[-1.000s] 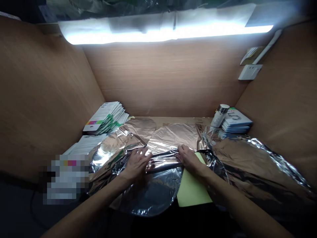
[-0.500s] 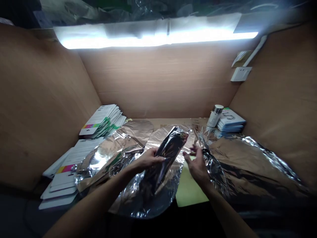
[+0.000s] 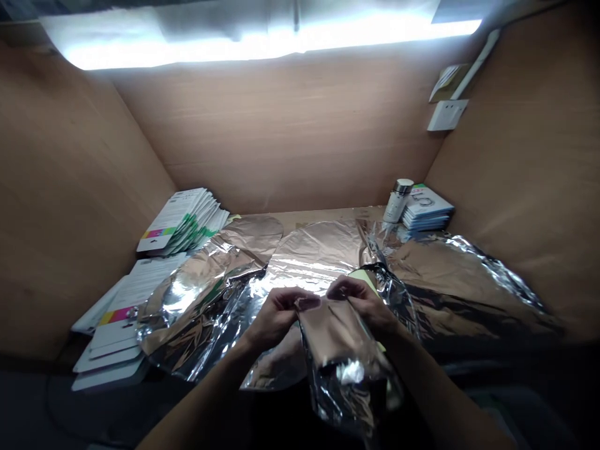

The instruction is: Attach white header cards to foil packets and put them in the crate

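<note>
Presently: foil piece (image 3: pixel 330 331), five o'clock; left hand (image 3: pixel 276 314) and right hand (image 3: pixel 368 303) both pinching its upper edge. Likely risks: tearing from uneven pulling; slumping if either pinch slips.

Foil (image 3: pixel 314 250) across worktop (image 3: pixel 304 217), left to right. Cards (image 3: pixel 162 215) left of it, by left wall (image 3: pixel 84 150). Right rear: bottle (image 3: pixel 397 203), booklets (image 3: pixel 430 206) just right of it. Socket (image 3: pixel 447 115) above both. Lamp (image 3: pixel 262 49) higher, before rear wall (image 3: pixel 281 137).

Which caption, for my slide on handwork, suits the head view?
Left hand and right hand pinch a shiny film piece, more film spread beyond.
</note>
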A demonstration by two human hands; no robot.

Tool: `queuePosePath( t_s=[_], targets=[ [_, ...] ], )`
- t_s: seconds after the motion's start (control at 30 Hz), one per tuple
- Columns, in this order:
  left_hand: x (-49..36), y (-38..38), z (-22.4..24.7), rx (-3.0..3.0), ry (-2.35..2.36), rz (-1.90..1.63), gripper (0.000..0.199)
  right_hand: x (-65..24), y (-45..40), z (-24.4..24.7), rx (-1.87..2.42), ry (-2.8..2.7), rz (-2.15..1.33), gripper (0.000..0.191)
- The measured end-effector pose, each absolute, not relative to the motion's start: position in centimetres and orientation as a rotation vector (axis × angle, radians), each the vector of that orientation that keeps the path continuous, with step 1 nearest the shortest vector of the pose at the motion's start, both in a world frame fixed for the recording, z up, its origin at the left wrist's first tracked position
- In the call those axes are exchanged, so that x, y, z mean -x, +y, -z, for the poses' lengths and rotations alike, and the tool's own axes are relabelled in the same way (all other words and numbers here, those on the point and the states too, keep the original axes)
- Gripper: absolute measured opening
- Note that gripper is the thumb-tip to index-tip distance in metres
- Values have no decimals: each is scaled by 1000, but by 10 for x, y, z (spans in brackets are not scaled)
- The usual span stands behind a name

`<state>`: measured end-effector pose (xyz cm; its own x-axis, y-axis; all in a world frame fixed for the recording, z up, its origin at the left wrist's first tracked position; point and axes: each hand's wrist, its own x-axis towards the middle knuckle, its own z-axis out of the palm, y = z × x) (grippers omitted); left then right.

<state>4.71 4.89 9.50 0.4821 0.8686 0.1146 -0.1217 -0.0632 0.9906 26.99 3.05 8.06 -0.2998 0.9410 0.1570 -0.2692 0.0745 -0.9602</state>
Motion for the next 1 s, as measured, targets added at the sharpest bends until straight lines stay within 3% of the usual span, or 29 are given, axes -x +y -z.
queuePosePath(
  t_s=[0.07, 0.13, 0.27, 0.33, 0.47, 0.57, 0.77, 1.0],
  targets=[
    [-46, 48, -98, -1450, 744, -944, 17, -270, 28, -84, 764, -1400, -1326, 9],
    [-46, 48, -98, -1377, 795, -1008, 18, -270, 26, -86, 783, -1524, -1136, 18],
    [-47, 45, -90, -1059, 801, -900, 46, -272, 31, -88, 861, -1677, -717, 30],
    [-50, 38, -84, -1127, 796, -739, 50, -273, 34, -86, 912, -1662, -631, 30],
    [-64, 15, -76, -1233, 861, -839, 37, -269, 28, -74, 1040, -1354, -1067, 38],
    [-76, -5, -68, -1164, 887, -1035, 39, -260, 2, -61, 1004, -1274, -1413, 47],
    [-49, -24, -56, -1311, 841, -992, 58, -266, -60, -45, 1185, -1470, -1150, 37],
    [-11, -52, -56, -2070, 994, -773, 58, -272, -105, -21, 1151, -1999, -1285, 33]
  ],
)
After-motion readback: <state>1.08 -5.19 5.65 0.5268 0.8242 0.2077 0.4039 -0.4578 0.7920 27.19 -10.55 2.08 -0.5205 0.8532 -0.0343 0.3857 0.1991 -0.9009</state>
